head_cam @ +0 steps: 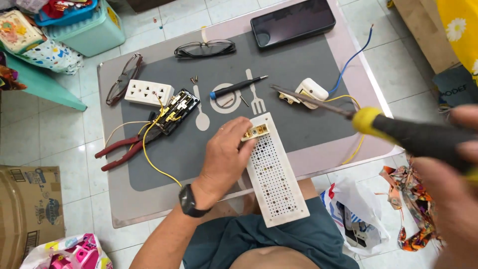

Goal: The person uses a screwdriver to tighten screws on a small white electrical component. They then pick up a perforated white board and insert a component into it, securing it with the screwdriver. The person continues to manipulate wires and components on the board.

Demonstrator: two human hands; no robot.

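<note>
My left hand (225, 157) grips the left edge of a long white perforated board (273, 172) that leans from my lap onto the table edge; a small brass-contact part (255, 131) sits at its top end. My right hand (450, 174), close to the camera and blurred, holds a large screwdriver (398, 130) with a black and yellow handle. Its shaft points left, with the tip above a white plug (309, 91) that has blue and yellow wires.
On the grey table mat (298, 60) lie a small blue-tipped screwdriver (237, 87), a white socket cover (148, 92), an opened black socket base (177, 110) with yellow wire, red pliers (122, 148), two pairs of glasses, a phone (293, 22) and loose screws. Bags and boxes surround the table.
</note>
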